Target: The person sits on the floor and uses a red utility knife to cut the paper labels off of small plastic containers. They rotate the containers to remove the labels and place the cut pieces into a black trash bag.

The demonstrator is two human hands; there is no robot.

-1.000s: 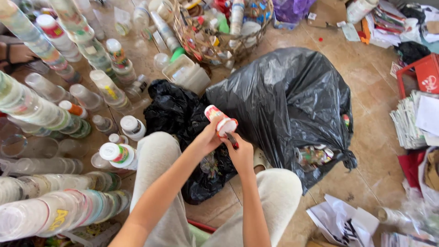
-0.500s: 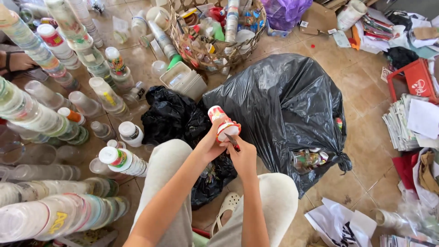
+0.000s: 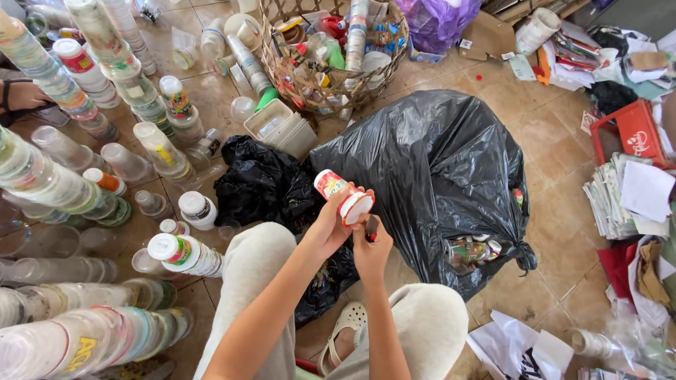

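Left hand (image 3: 325, 229) gripped small cup (image 3: 343, 195); right hand (image 3: 371, 248) pinched dark tool (image 3: 371, 226) at cup's 5 o'clock; black bag (image 3: 436, 169) at 2 o'clock.

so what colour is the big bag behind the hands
Black; the big bag shows clearly in the head view.

Both forearms are bare, with no sleeves, watch or rings showing on the hands (image 3: 348, 236). The legs wear loose light-grey fabric trousers (image 3: 422, 331). One foot sits in a white perforated rubber clog (image 3: 343, 331).
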